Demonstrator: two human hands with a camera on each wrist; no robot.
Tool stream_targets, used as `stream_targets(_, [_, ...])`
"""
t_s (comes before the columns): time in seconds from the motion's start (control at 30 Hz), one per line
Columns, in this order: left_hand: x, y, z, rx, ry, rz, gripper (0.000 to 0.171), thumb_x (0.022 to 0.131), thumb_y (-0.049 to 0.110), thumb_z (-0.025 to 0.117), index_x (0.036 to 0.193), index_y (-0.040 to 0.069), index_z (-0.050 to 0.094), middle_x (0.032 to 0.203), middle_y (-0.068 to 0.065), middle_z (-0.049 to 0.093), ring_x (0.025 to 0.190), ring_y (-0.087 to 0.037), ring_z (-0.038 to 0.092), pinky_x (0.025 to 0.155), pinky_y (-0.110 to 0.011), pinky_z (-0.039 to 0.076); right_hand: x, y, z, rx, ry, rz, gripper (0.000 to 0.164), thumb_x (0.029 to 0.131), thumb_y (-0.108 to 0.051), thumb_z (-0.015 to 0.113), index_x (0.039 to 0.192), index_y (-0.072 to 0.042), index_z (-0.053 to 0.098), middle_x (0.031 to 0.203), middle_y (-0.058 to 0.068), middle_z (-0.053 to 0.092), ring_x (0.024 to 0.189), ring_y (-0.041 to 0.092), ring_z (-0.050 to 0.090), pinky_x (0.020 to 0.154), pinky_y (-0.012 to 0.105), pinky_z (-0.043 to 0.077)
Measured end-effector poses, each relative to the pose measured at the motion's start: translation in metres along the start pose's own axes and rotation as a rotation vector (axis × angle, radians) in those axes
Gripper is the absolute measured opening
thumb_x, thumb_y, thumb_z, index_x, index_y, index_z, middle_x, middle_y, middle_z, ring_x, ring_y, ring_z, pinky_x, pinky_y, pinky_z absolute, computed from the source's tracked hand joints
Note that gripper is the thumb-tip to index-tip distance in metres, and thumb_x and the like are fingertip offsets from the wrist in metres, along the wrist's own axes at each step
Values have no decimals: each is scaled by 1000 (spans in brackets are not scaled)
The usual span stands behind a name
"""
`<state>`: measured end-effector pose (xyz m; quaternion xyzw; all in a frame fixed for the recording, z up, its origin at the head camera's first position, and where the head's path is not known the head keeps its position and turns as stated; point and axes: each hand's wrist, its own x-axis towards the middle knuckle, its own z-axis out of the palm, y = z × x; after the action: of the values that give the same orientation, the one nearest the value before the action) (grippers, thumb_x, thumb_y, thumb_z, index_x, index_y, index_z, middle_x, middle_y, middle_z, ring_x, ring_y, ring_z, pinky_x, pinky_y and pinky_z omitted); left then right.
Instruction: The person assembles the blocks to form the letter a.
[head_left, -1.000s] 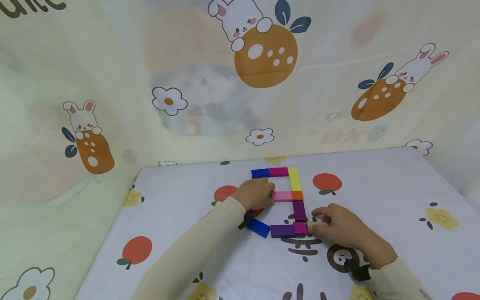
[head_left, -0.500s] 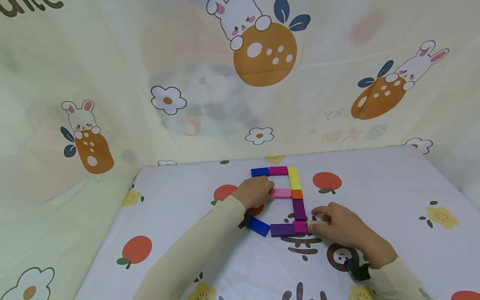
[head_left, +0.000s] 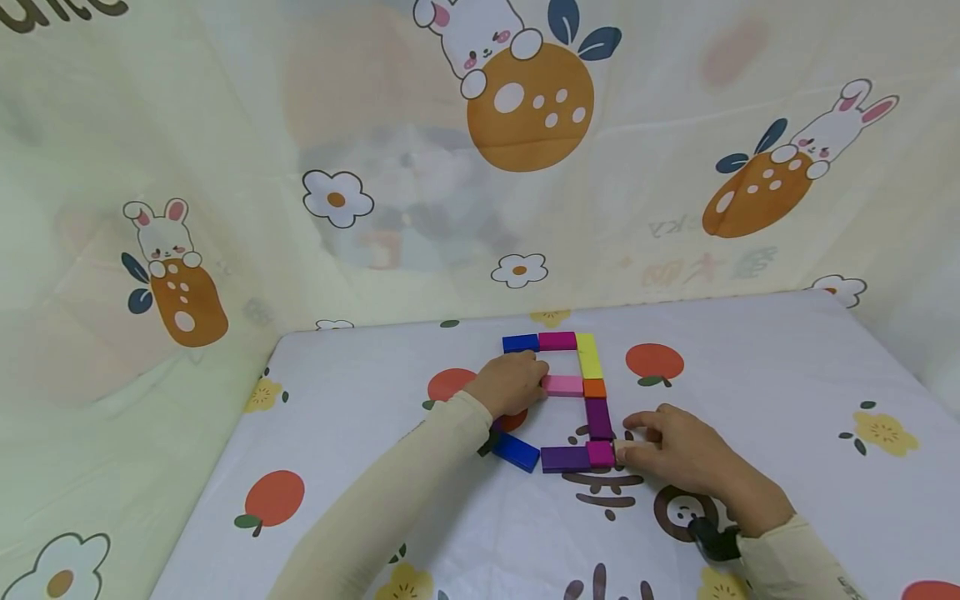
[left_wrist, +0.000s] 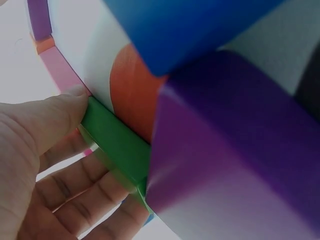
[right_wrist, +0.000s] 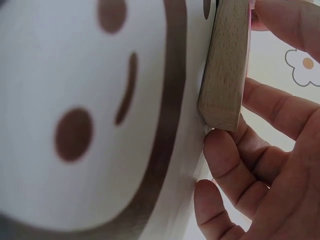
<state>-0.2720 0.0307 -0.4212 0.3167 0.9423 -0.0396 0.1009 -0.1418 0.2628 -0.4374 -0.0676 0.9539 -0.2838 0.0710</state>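
Note:
In the head view, my left hand (head_left: 506, 385) reaches into a flat outline of coloured blocks. The left wrist view shows its thumb and fingers on opposite sides of a green block (left_wrist: 117, 142), which lies end to end with a pink block (head_left: 562, 386). My right hand (head_left: 678, 450) is at the lower right corner, beside a magenta block (head_left: 600, 455). Its thumb and fingers hold a plain wooden block (right_wrist: 227, 70), mostly hidden in the head view. A purple block (left_wrist: 200, 125) and a blue block (left_wrist: 185, 30) stand close to the left wrist camera.
Blue (head_left: 521, 343), magenta (head_left: 557, 341) and yellow (head_left: 589, 357) blocks form the far side. Orange (head_left: 594, 388) and dark purple (head_left: 598, 419) blocks continue down the right. A slanted blue block (head_left: 516, 452) lies near the left forearm. Printed cloth (head_left: 360, 358) covers the table.
The left fingertips sit slightly closer together, and the sliver of green between them in the head view is now hidden. The right hand and the other blocks stay put.

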Motion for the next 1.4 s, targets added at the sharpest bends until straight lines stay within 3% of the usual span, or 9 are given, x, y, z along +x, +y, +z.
stream_targets(0.23, [-1,-2,0,-39,-4,-17,31,100,39,70,123,17,70,106,-1,65,93,-14,57,82,-25,52,0,-1,-1,5,-4,-4,55,89,-42,80,127,-4,71,85,3,53,75,18,49,61,34,41])
stream_targets(0.47, [-20,-17,-5,-105,7,-51,56,99,45,69,145,15,58,133,-5,63,116,-18,61,101,-33,53,0,3,1,-14,-18,14,57,87,-42,81,129,-6,70,87,3,54,77,18,50,62,34,43])
stream_targets(0.63, [-43,-31,-7,-157,-26,-110,53,98,49,70,134,11,60,109,-4,64,94,-16,60,85,-32,55,-1,5,1,-69,-6,2,56,79,-37,87,124,-8,71,89,4,56,79,19,51,62,34,44])
stream_targets(0.77, [-52,-35,-1,-190,-63,-109,49,97,50,70,125,10,60,96,-1,64,86,-15,59,80,-31,52,-2,5,1,-84,-8,-1,46,77,-32,90,115,-12,73,90,4,56,82,20,52,64,35,44])
stream_targets(0.97, [-53,-36,6,-206,-51,-114,47,98,47,70,125,10,61,94,-1,65,84,-14,59,81,-30,53,-2,4,1,-67,-6,-28,32,78,-25,88,105,-14,74,88,3,54,81,20,51,64,35,43])
stream_targets(1.4, [-58,-37,6,-194,-15,-103,51,99,49,68,128,8,59,96,-2,60,87,-15,57,78,-28,50,-1,0,1,-67,-2,-43,31,79,-24,88,105,-15,74,87,3,53,81,19,50,63,35,42])
